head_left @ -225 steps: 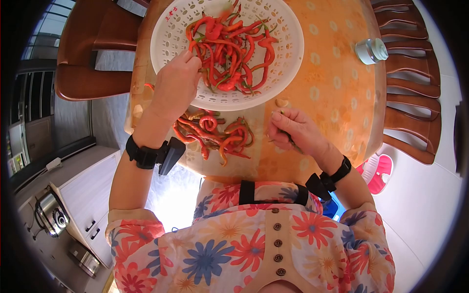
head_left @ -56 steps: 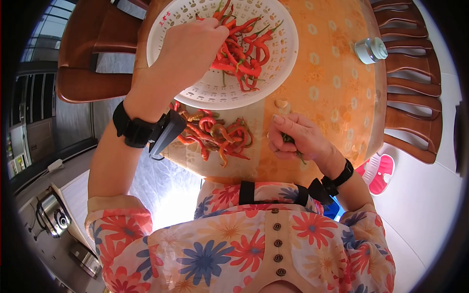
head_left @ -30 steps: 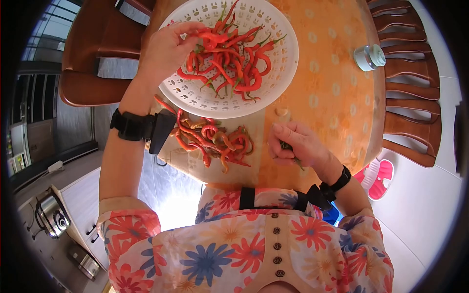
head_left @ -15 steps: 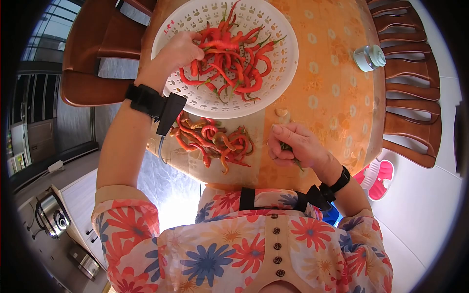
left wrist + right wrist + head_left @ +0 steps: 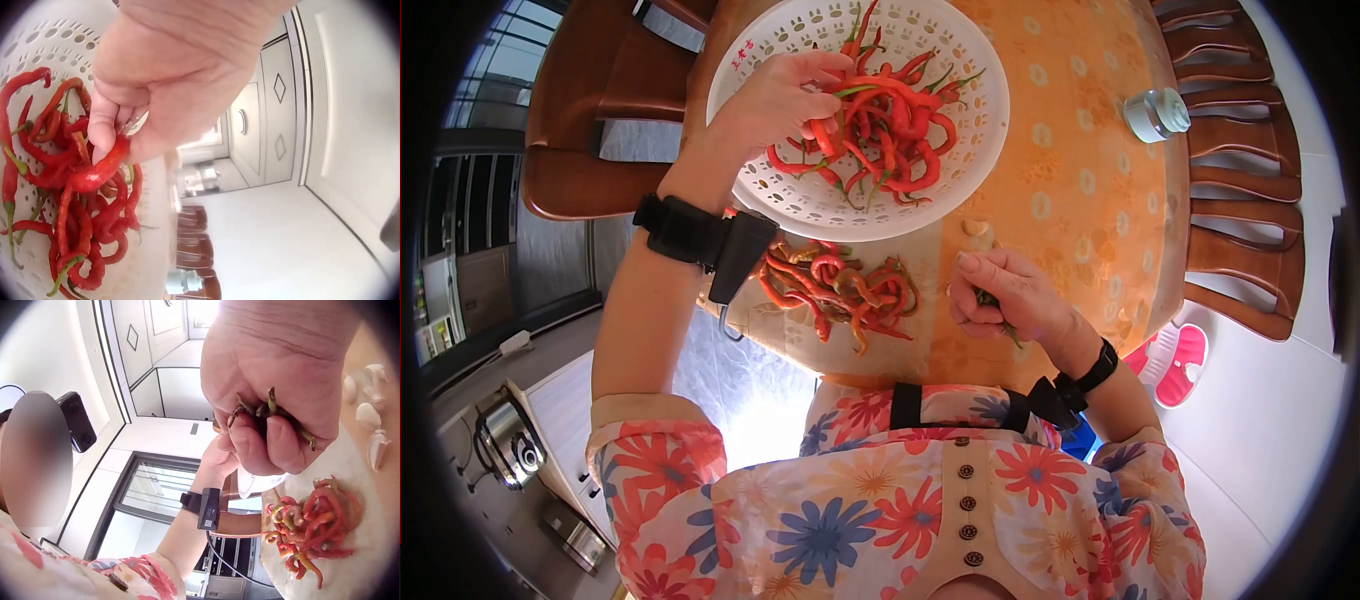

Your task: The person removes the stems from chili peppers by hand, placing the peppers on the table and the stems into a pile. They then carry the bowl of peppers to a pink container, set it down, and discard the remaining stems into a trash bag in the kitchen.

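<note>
Red peppers in a white colander point(image 5: 985, 135), one pinched by the left hand point(image 5: 778, 108).
The left hand's thumb and bent fingers have closed on a red pepper point(image 5: 94, 175) above the others, in the colander towards the table's point(image 5: 1090, 190) far left edge. The right hand point(image 5: 1012, 298), near the front edge, has its fingers curled tight round some green stems point(image 5: 269, 414). Between the colander and that front edge lies a loose pepper heap point(image 5: 835, 290).

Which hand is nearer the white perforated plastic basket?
Left. Left hand is over the basket, pinching a red chili; right hand is outside it, over the table, holding green stems.
</note>
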Demonstrator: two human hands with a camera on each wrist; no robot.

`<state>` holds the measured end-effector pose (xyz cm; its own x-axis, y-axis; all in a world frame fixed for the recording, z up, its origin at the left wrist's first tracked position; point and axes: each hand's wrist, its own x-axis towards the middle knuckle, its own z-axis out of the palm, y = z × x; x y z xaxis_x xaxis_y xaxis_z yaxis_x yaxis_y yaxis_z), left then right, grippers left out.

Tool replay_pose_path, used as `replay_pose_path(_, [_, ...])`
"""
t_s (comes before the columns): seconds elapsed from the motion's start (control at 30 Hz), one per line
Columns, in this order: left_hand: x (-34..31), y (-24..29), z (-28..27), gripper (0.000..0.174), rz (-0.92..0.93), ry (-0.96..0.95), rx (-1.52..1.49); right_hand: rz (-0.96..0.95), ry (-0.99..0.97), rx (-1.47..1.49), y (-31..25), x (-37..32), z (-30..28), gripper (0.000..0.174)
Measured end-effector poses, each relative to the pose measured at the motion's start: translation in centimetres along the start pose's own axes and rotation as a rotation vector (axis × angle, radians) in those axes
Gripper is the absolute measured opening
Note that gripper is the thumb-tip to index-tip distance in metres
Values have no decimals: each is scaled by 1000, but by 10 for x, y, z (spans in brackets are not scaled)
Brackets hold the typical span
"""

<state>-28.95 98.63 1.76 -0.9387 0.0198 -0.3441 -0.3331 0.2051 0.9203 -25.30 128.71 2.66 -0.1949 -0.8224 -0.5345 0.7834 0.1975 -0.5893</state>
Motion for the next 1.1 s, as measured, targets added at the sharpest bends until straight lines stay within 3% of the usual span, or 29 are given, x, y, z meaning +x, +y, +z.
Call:
replay_pose_path(0.33, [-2, 1, 0, 45, 71, 48, 155, -4, 0, -8, -3, 1, 2, 41])
replay_pose_path(0.4, [-3, -1, 0, 38, 1, 57, -32, -1, -4, -6, -2, 1, 1, 40])
replay_pose_path(0.6, [-17, 2, 2, 27, -14, 47, -115, -5, -14, -1, -3, 3, 2, 40])
replay_pose_path(0.83, [-16, -10, -5, 28, 24, 29, -89, -3, -17, -8, -3, 4, 3, 39])
replay_pose_path(0.93, [-5, -13, -5, 35, 144, 96, 67, 5, -4, -18, -4, 4, 6, 39])
replay_pose_path(1.0, [2, -10, -5, 42, 125, 169, 414, 3, 1, -18, -3, 4, 6, 39])
replay_pose_path(1.1, [16, -11, 6, 44, 246, 132, 519, 1, -2, -16, 1, 5, 4, 39])
